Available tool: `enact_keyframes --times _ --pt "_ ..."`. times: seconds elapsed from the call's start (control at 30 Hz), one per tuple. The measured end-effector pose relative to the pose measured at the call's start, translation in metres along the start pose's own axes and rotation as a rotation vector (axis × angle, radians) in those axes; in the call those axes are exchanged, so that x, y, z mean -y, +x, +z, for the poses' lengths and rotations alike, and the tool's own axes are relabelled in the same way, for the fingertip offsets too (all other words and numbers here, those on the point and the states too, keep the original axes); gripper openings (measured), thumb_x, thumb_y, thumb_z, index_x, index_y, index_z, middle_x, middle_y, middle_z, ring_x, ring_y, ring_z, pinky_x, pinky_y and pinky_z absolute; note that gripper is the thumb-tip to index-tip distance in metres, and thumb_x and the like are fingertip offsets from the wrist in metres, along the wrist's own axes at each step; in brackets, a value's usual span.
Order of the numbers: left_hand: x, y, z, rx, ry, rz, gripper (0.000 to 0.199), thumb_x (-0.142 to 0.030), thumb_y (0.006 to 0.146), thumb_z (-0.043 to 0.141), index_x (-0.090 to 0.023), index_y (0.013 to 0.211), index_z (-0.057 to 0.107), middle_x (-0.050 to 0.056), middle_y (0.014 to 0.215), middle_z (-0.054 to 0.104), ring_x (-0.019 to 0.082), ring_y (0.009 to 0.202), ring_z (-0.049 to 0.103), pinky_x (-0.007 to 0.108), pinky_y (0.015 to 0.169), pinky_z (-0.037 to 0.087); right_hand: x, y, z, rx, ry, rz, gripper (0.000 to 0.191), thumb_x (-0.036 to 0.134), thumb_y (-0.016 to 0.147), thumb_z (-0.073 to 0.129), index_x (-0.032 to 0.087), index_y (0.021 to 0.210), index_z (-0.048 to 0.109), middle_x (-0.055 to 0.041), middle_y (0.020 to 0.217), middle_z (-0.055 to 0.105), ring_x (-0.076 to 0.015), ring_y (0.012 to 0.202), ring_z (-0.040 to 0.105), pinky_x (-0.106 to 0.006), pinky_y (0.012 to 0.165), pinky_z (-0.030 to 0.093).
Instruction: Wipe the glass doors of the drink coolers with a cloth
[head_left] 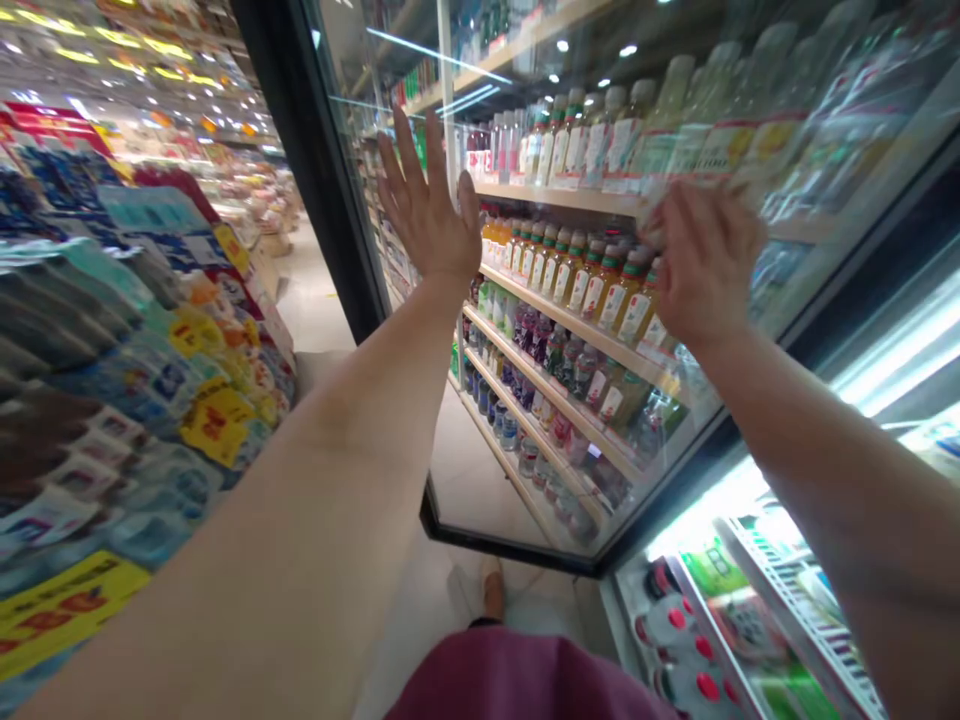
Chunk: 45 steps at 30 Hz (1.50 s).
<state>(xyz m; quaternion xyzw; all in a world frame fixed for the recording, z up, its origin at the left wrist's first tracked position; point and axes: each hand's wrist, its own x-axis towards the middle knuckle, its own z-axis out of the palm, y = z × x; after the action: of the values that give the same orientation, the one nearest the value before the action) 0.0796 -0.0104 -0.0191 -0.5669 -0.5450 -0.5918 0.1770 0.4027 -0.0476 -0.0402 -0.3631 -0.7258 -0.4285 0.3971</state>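
Observation:
A glass cooler door with a black frame stands open before me, and shelves of bottles show through or in its glass. My left hand lies flat against the glass near the door's left edge, with its fingers spread. Farther right, my right hand is at the glass with its fingers bent round a pale, crumpled cloth or tissue, which is partly hidden and blurred by motion.
On the right is the lit cooler interior with bottles and green packs on racks. Stacked packaged goods with yellow signs line the left. A foot shows on the pale floor below the door.

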Motion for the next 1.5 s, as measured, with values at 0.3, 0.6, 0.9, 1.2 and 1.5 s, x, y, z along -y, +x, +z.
enact_keyframes --times 0.3,0.6,0.9,1.2,1.5 --pt "-0.016 -0.007 -0.025 0.106 -0.059 -0.045 0.088 -0.065 0.093 0.024 -0.024 0.17 0.023 -0.018 0.173 -0.002 0.012 0.16 -0.02 0.038 0.134 -0.013 -0.01 0.04 -0.017 -0.053 -0.032 0.143 0.062 0.03 0.109 0.036 0.019 0.169 0.027 -0.0106 0.171 0.033 -0.0409 0.154 0.028 -0.067 0.12 0.022" --pt "0.001 -0.001 0.004 -0.044 -0.08 0.004 0.087 -0.068 0.094 0.019 -0.023 0.169 0.027 -0.02 0.172 0.016 0.003 0.154 -0.034 0.031 0.131 -0.019 0.0 0.058 -0.018 -0.001 -0.096 0.03 0.056 0.022 0.106 0.043 0.018 0.162 0.042 -0.0069 0.164 0.046 -0.0335 0.148 0.04 -0.059 0.121 0.031" --pt "-0.002 -0.003 0.0 -0.027 -0.031 -0.008 0.088 -0.068 0.093 0.016 -0.023 0.168 0.024 -0.016 0.173 0.02 -0.009 0.145 -0.039 0.026 0.126 -0.022 -0.011 0.065 -0.017 0.179 0.027 -0.237 0.053 0.025 0.104 0.047 0.025 0.157 0.048 -0.0036 0.158 0.054 -0.0335 0.144 0.045 -0.06 0.119 0.031" --pt "0.001 -0.003 0.003 -0.055 0.059 -0.016 0.08 -0.062 0.095 0.021 -0.029 0.167 0.03 -0.02 0.173 0.012 -0.006 0.147 -0.036 0.028 0.132 -0.012 0.005 0.042 0.01 -0.06 0.028 -0.041 0.06 0.025 0.103 0.046 0.018 0.163 0.04 -0.0117 0.163 0.047 -0.0357 0.15 0.038 -0.063 0.122 0.025" --pt "0.0 -0.005 0.0 -0.055 0.065 -0.012 0.081 -0.067 0.095 0.015 -0.031 0.166 0.029 -0.02 0.172 0.016 -0.01 0.14 -0.042 0.027 0.13 -0.017 0.013 0.031 0.01 -0.23 -0.021 0.012 0.054 0.031 0.107 0.043 0.021 0.159 0.048 -0.0097 0.156 0.056 -0.0355 0.142 0.05 -0.059 0.116 0.038"
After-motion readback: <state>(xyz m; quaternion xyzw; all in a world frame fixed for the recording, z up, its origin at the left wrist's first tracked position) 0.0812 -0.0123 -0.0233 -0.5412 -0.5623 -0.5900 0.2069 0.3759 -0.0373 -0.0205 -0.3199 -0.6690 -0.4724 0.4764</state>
